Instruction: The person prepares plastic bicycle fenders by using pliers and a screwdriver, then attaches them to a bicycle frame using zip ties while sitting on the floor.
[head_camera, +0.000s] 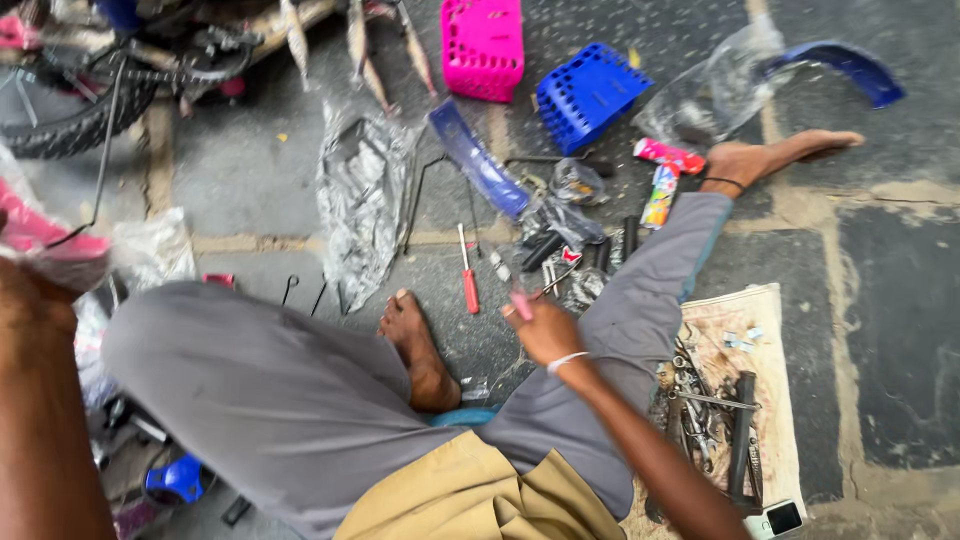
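Pink-handled tool (522, 305) sits pinched in my right hand (545, 330), just below the middle of the frame, its pale shaft poking toward the clutter of small parts above it. My grey trousers (270, 390) fill the lower left and centre, one knee bent across the frame, with my bare foot (418, 350) tucked in just left of that hand. My left arm (45, 400) runs up the left edge; its hand is hidden behind pink material, so I cannot tell whether it is open or closed. At the upper left lies a bicycle wheel (70, 120). A pink basket (483, 45) and a blue basket (590, 92) stand along the top centre. A cloth (770, 330) strewn with wrenches lies at the lower right. A red-handled screwdriver (467, 272) rests on the floor just left of the tool, apart from my fingers.
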